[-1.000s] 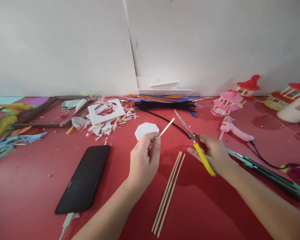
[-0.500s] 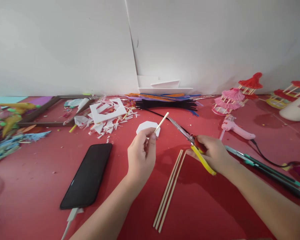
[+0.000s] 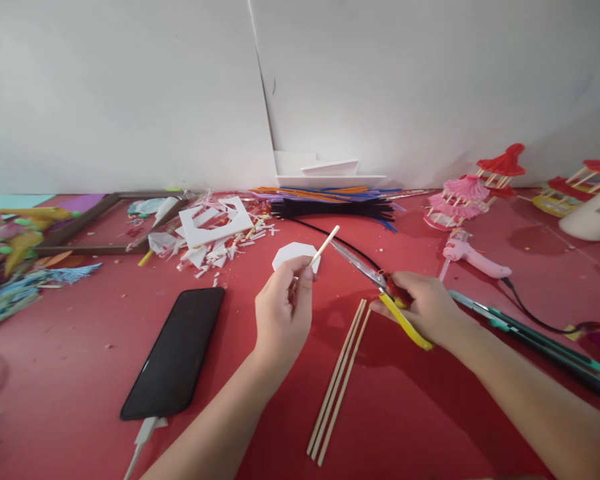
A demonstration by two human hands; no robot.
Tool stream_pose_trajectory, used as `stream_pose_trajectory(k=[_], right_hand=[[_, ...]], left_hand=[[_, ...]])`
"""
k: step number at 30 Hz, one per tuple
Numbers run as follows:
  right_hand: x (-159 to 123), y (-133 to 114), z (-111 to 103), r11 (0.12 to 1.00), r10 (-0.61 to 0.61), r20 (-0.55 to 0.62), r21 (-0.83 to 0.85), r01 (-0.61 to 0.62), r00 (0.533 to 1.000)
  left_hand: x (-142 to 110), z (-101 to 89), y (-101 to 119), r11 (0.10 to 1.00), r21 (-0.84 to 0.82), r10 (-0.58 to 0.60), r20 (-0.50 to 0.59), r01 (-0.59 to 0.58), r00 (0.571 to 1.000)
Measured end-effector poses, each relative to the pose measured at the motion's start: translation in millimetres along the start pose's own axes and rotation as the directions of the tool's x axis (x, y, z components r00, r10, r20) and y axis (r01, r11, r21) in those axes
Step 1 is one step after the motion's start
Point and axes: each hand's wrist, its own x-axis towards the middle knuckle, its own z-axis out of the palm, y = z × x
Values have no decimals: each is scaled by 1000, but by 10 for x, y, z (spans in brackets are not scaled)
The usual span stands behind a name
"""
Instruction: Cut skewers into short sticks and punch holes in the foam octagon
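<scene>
White panels [image 3: 130, 93] back a red worktop [image 3: 55, 380] strewn with craft materials, clock positions being read from the middle of the head camera's view. At 9 o'clock, a dark brown frame [image 3: 95, 251] encloses a crumpled pale scrap [image 3: 147, 208] and small red bits; whether it has a base cannot be told. Just beside it, a white cut-out board [image 3: 195, 233] rests among white offcuts. Toward 4 o'clock lies a green-and-black tool [image 3: 500, 322]; toward 8, a dark-screened phone [image 3: 175, 353] with a cable attached. Tiered pink and red models [image 3: 465, 189] stand between 2 and 3, above a pink glue gun [image 3: 475, 259] at 3.

Near 7 o'clock, the left hand [image 3: 283, 303] pinches a short pale stick [image 3: 326, 245] between thumb and forefinger, its free end raised toward 1. At 4, the right hand [image 3: 427, 303] has its fingers wrapped around the handles of red-and-yellow scissors [image 3: 403, 320], blades pointing to the stick; contact cannot be told. Three longer sticks [image 3: 335, 380] lie side by side between 5 and 6. Near the centre, a white octagonal piece [image 3: 293, 250] lies partly hidden by the left hand.
</scene>
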Motion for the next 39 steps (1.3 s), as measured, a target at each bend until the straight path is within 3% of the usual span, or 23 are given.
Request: stream_pose_trajectory(k=[19,31,39], right_hand=[[-8,-39,-25,1000,-4,77,-8,5,997],[-17,-67,-39,999,-29,71,-12,30,997],[-50,-76,-39,994,-65,46,-90,69,997]], left_hand=[[2,19,-44,984,40,173,-28,-172,984],[-4,26,-52,988,-47,145,-54,-148,988],[-8,24,-7,992,-6,124,-56,-124,991]])
